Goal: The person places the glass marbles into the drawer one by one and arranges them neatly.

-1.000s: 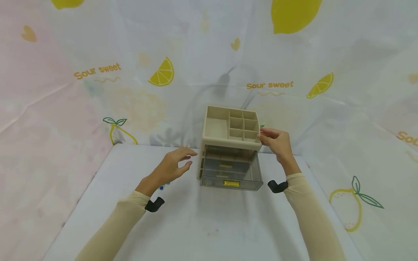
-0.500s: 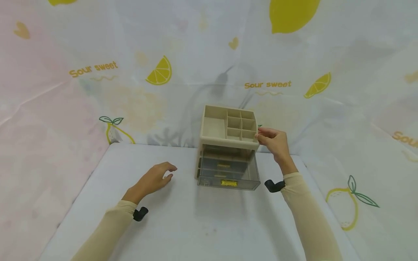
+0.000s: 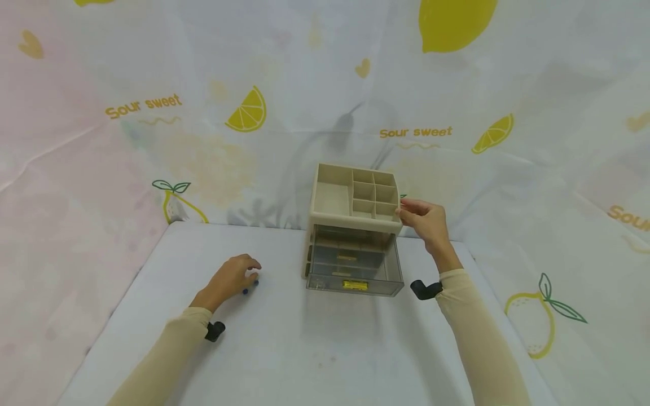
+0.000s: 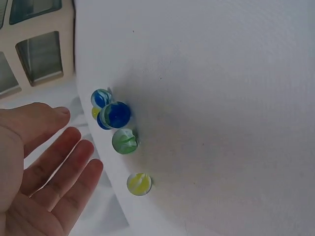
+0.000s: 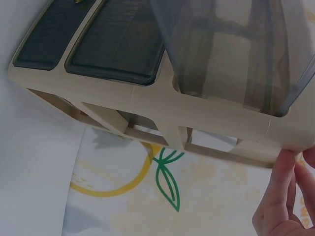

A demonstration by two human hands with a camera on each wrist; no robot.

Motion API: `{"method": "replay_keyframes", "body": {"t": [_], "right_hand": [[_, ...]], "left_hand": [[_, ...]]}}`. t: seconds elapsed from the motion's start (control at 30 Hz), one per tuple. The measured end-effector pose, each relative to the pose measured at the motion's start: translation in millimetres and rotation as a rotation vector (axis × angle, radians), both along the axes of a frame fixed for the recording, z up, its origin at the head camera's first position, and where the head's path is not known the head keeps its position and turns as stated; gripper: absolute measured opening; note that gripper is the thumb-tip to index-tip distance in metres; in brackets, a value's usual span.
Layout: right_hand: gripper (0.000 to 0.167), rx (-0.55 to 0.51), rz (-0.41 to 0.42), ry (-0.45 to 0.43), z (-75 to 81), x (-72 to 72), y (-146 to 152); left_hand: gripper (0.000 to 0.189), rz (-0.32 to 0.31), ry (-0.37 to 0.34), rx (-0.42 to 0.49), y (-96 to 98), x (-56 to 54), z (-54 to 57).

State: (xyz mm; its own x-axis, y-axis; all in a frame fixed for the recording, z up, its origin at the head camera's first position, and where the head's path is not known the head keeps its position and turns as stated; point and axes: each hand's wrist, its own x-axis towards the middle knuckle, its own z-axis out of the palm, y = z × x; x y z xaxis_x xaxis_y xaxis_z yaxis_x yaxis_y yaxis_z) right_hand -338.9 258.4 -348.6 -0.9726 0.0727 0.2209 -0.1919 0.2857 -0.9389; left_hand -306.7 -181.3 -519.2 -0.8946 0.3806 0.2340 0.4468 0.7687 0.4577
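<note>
A beige drawer organizer (image 3: 332, 197) stands at the back of the table, its clear top drawer (image 3: 376, 287) pulled out. My right hand (image 3: 426, 223) holds the organizer's upper right edge between thumb and fingers, also seen close up in the right wrist view. My left hand (image 3: 231, 279) hovers left of the organizer, fingers relaxed and loosely bent, with nothing in it. Right beside it lie several glass marbles: a blue marble (image 4: 117, 115), a green marble (image 4: 125, 141) and a yellow marble (image 4: 139, 184). In the head view this hand partly hides the marbles.
A white table (image 3: 264, 355) carries all of this. Behind it hangs a white cloth (image 3: 304, 73) printed with lemons. The organizer's top has one large and several small compartments. Lower dark drawers (image 5: 115, 42) sit in its front.
My left hand has drawn back from the organizer's left side, moving left and down to the marbles. The right hand keeps its place on the edge, and the drawer stays pulled out.
</note>
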Motion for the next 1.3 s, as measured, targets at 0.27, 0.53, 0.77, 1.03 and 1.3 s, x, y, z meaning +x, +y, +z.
{"method": "replay_keyframes", "body": {"t": [0.27, 0.53, 0.77, 1.03, 1.3], "right_hand": [[0.038, -0.003, 0.000, -0.001, 0.6, 1.7, -0.6], [0.038, 0.006, -0.002, -0.001, -0.2, 0.6, -0.3], [0.038, -0.015, -0.006, 0.006, -0.9, -0.6, 0.0], [0.038, 0.007, -0.009, 0.000, -1.4, -2.2, 0.8], [0.038, 0.000, -0.003, 0.005, -1.7, -1.4, 0.8]], "left_hand": [[0.011, -0.009, -0.065, -0.022, 2.4, -2.3, -0.7], [0.011, -0.025, -0.067, 0.016, 0.4, -7.6, -8.5], [0.012, -0.043, -0.105, 0.012, -2.4, -12.7, -13.6], [0.013, -0.018, -0.147, 0.002, 0.3, -13.1, -12.9], [0.012, -0.012, -0.133, 0.019, 2.2, -13.3, -15.8]]}}
